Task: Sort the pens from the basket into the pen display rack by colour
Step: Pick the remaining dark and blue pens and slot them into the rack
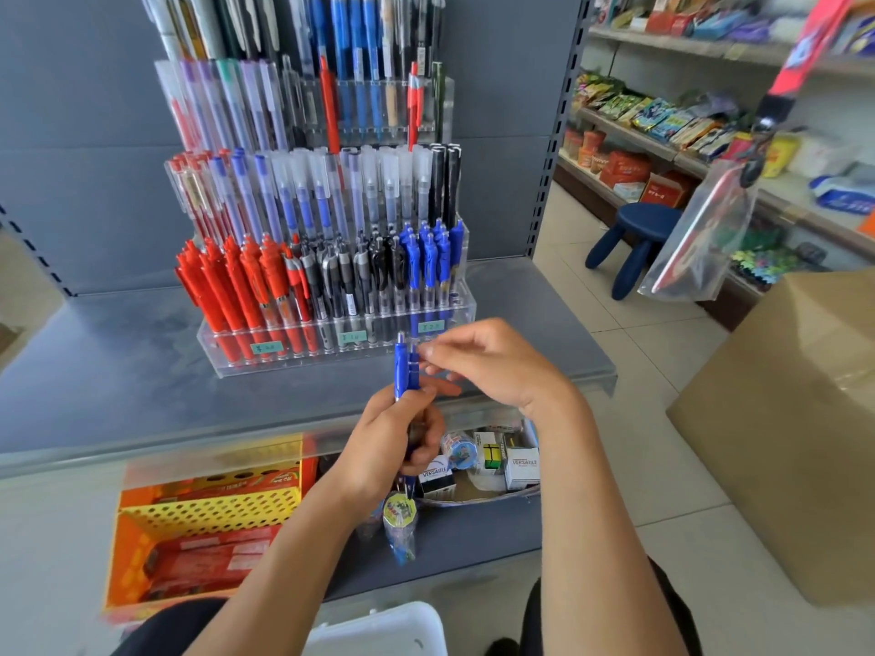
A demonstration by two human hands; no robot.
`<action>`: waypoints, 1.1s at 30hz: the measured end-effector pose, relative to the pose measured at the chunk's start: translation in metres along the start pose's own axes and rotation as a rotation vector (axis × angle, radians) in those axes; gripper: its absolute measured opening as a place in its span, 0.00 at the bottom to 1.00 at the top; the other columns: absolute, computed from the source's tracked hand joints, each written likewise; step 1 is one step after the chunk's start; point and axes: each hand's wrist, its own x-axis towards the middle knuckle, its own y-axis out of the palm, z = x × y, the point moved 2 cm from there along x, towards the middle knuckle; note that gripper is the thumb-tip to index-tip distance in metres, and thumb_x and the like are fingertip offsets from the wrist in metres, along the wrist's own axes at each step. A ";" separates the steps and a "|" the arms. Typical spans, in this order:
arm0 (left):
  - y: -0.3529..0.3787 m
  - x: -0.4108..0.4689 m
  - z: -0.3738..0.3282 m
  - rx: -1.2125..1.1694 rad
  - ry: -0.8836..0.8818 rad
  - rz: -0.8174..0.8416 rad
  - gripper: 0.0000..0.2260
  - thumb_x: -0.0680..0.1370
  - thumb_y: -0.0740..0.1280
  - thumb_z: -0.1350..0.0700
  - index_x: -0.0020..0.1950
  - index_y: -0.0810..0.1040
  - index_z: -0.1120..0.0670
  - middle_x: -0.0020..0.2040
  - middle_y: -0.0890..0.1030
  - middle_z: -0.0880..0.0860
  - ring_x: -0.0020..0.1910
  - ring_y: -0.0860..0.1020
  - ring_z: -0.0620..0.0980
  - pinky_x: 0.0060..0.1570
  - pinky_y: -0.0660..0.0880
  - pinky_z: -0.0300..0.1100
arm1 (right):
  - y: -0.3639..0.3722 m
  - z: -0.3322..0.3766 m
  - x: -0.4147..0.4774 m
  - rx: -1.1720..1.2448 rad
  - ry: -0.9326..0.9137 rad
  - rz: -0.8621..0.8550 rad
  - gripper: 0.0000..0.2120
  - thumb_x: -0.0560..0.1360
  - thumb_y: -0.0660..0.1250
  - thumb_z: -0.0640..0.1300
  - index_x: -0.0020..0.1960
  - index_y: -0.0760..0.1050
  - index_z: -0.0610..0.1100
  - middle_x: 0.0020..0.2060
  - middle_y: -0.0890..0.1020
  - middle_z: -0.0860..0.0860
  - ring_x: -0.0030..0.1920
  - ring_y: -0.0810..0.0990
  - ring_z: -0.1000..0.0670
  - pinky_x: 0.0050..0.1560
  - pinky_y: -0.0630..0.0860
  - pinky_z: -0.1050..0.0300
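Left hand [397, 437] grips a bunch of blue pens [401, 371] upright. Right hand [492, 366], at their 3 o'clock, pinches one top. Pen display rack [303, 359] at 12 o'clock, blue slots on its right. Risk: the bunch slips, or a pen snags in the crowded slots.

The word VERSATILE is showing on a white box [522, 466] just right of the left hand [393, 442] and below the right hand [492, 366], and again on a second box [435, 475] beside the left hand. Beyond both hands, three green price labels [352, 334] on the pen rack [265, 366] are staying too small to read.
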 end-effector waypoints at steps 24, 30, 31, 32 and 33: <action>-0.001 0.010 0.002 -0.057 0.018 -0.018 0.12 0.85 0.55 0.60 0.54 0.78 0.60 0.32 0.69 0.54 0.26 0.62 0.49 0.26 0.59 0.41 | 0.001 0.005 0.006 0.128 -0.079 -0.069 0.11 0.76 0.74 0.45 0.57 0.80 0.46 0.46 0.88 0.49 0.48 0.86 0.53 0.59 0.78 0.52; 0.000 0.012 0.002 -0.045 0.034 -0.023 0.13 0.85 0.55 0.60 0.55 0.78 0.61 0.31 0.72 0.55 0.26 0.65 0.50 0.26 0.62 0.41 | -0.007 0.015 0.007 0.257 -0.261 -0.375 0.11 0.77 0.72 0.39 0.58 0.79 0.44 0.45 0.87 0.45 0.43 0.85 0.52 0.44 0.81 0.57; 0.000 0.012 0.002 -0.038 0.041 -0.027 0.13 0.85 0.55 0.60 0.56 0.78 0.61 0.31 0.72 0.55 0.26 0.66 0.50 0.26 0.63 0.41 | -0.012 0.019 0.008 0.302 -0.347 -0.497 0.10 0.77 0.72 0.38 0.59 0.79 0.43 0.45 0.86 0.44 0.43 0.85 0.51 0.43 0.81 0.55; -0.001 0.012 0.002 -0.030 0.047 -0.027 0.13 0.86 0.55 0.60 0.56 0.78 0.62 0.31 0.73 0.55 0.26 0.66 0.50 0.26 0.63 0.40 | -0.018 0.021 0.009 0.332 -0.436 -0.617 0.10 0.78 0.71 0.37 0.59 0.78 0.43 0.45 0.86 0.42 0.43 0.85 0.50 0.44 0.82 0.53; -0.001 0.012 0.003 -0.027 0.049 -0.026 0.13 0.86 0.55 0.60 0.56 0.78 0.62 0.31 0.73 0.55 0.26 0.66 0.50 0.26 0.63 0.40 | -0.025 0.022 0.010 0.335 -0.500 -0.718 0.10 0.78 0.71 0.37 0.59 0.78 0.44 0.46 0.86 0.42 0.44 0.86 0.48 0.47 0.82 0.51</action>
